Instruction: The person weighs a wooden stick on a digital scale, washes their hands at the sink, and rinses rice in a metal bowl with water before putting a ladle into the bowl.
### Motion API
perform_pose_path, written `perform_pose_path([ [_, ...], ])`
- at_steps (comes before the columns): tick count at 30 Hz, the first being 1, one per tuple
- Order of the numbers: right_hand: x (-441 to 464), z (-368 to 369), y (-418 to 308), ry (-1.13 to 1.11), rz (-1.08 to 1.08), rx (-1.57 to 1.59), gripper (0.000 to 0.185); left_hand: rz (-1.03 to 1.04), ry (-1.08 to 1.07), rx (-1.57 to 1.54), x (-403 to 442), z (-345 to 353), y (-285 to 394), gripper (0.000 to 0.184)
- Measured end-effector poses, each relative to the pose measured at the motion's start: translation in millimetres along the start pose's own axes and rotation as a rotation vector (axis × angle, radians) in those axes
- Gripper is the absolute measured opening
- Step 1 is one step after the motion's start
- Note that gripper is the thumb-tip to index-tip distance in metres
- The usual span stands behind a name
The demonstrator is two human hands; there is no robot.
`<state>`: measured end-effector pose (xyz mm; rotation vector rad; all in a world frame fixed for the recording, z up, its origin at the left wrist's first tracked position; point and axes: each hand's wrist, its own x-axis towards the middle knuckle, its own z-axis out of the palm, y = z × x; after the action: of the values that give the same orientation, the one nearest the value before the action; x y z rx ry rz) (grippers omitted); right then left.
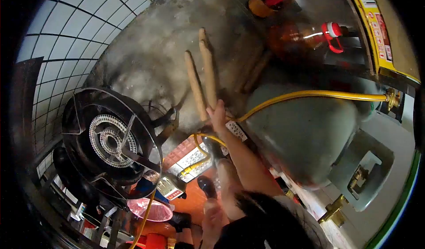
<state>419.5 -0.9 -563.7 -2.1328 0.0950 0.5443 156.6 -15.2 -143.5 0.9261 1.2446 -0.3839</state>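
Note:
My right hand (217, 117) reaches up and left, its fingers closed about the near end of a long wooden stick (206, 65). A second, shorter wooden stick (194, 83) lies just left of it, its near end close to my fingers. Both rest on a grey, stained surface (155, 50). Just below my hand run a yellow hose (201, 147) and a white panel with dark dots (236, 131). I cannot make out my left hand among the limbs at the bottom.
A black gas burner (110, 140) with a wire pot stand is at left, beside a white-tiled wall (66, 45). A large grey-green gas cylinder (305, 129) is at right. A red-capped bottle (292, 41) lies above it. A pink basin (149, 209) stands below.

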Motion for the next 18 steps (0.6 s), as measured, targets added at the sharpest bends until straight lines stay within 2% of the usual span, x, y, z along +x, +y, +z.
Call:
perform_pose_path([
  [1, -6.4, -1.9, 2.0, 0.026, -0.013, 0.105, 0.029, 0.003, 0.008, 0.02, -2.2, 0.9, 3.4, 0.025],
  [2, -20.8, -15.6, -15.4, 0.025, -0.026, 0.008, 0.027, 0.036, -0.004, 0.093, -5.2, 2.4, 18.6, 0.024],
  [4, -39.2, -42.5, -60.9, 0.011, 0.099, 0.064, 0.029, 0.128, -0.037, 0.173, -8.7, 2.4, 25.7, 0.024],
  [5, -47.4, -55.6, -85.0, -0.007, 0.241, 0.218, 0.034, 0.181, -0.055, 0.182, -8.8, 2.3, 24.4, 0.025],
  [6, -45.8, -53.9, -76.5, 0.028, 0.282, 0.216, 0.039, 0.233, -0.07, 0.19, -9.4, 2.3, 23.0, 0.026],
  [8, -43.3, -53.3, -70.7, 0.098, 0.365, 0.216, 0.049, 0.065, -0.12, 0.12, -21.6, 1.5, 42.8, 0.025],
  [9, -35.9, -58.7, -66.6, 0.054, 0.509, 0.286, 0.052, 0.061, -0.122, 0.123, -22.2, 1.3, 42.1, 0.025],
  [11, -22.1, -57.0, -56.7, 0.179, 0.441, 0.218, 0.049, 0.135, -0.101, 0.163, -16.7, -0.7, 18.1, 0.024],
  [12, -15.8, -53.2, -50.7, 0.346, 0.227, 0.08, 0.044, 0.161, -0.091, 0.161, -14.6, -1.3, 10.7, 0.024],
  [14, -4.2, -52.3, -42.1, 0.446, 0.074, -0.209, 0.041, 0.158, -0.082, 0.116, -13.5, -1.3, 3.3, 0.025],
  [16, 12.2, -74.8, -83.5, 0.316, 0.193, -0.502, 0.042, 0.131, -0.09, 0.131, -13.7, -0.3, 5.8, 0.025],
  [18, 33.0, -78.4, -93.4, 0.357, 0.199, -0.496, 0.05, 0.141, -0.106, 0.251, -10.9, -1.0, 16.3, 0.025],
])
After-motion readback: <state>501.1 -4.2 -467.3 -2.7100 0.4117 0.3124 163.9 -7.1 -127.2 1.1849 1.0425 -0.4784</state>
